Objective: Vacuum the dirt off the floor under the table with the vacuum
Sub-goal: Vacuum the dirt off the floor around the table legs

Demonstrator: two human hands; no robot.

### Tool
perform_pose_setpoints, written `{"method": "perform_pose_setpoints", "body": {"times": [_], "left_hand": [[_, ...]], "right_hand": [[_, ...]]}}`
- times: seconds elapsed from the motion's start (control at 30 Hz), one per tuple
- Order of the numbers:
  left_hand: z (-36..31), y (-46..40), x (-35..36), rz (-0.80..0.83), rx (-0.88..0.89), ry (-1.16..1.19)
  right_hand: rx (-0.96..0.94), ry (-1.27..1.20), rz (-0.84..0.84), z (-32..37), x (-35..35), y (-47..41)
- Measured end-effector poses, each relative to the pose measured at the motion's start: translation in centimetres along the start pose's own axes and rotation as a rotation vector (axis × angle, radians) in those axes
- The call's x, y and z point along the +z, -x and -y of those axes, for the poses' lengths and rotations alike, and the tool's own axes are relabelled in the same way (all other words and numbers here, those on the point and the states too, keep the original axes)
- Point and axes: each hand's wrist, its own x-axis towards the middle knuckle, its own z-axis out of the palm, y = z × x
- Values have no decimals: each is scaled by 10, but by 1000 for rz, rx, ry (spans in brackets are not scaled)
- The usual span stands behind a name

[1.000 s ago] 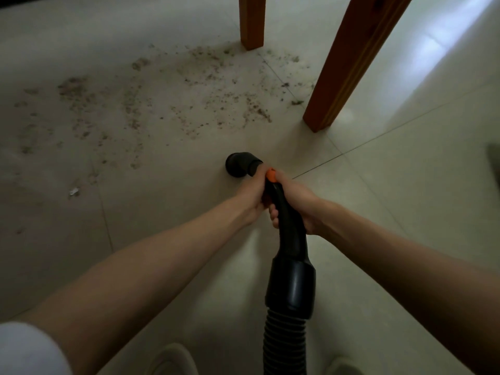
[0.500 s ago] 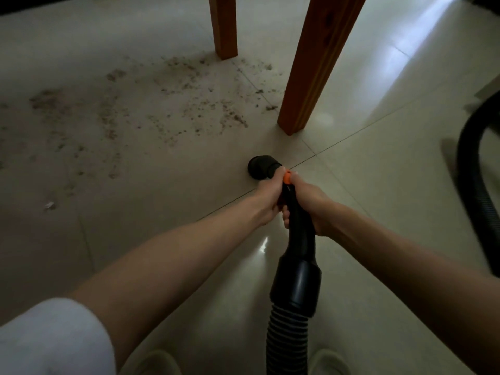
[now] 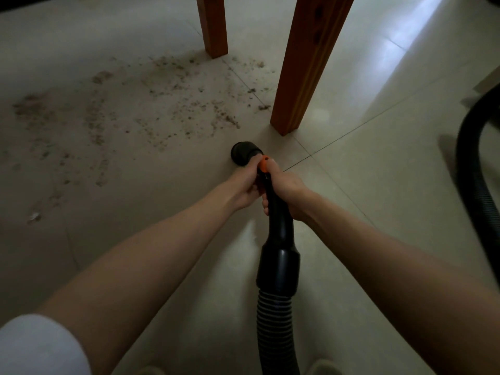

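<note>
Both hands hold the black vacuum pipe (image 3: 276, 212). The left hand (image 3: 244, 189) wraps it near the nozzle (image 3: 243, 152), and the right hand (image 3: 286, 192) grips it just behind the orange button (image 3: 263, 162). The dirt (image 3: 162, 104) lies on the floor (image 3: 378, 158) from nine to twelve o'clock of the nozzle. The near table leg (image 3: 308, 69) stands at one o'clock, so a wide sweep could bump it. The hose (image 3: 476, 180) loops at the right and might snag.

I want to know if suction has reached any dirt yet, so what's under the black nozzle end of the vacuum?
Around the nozzle only bare tile floor shows; the dirt lies farther off, apart from it. The floor directly beneath its mouth is covered, so I cannot tell what is there.
</note>
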Motion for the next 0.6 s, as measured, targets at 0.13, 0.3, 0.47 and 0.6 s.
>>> {"method": "perform_pose_setpoints", "body": {"times": [0.13,0.3,0.47,0.6], "left_hand": [[-2,-9,15,16,-36,11],[1,-13,45,92,-22,-80],[12,-17,77,141,-35,-218],[20,-12,101,164,-33,-270]], "right_hand": [[8,-60,-8,6,-12,-9],[23,-103,-125,1,-44,-19],[12,-168,-289,-7,-70,-19],[24,-191,-407,-10,-87,-20]]}}
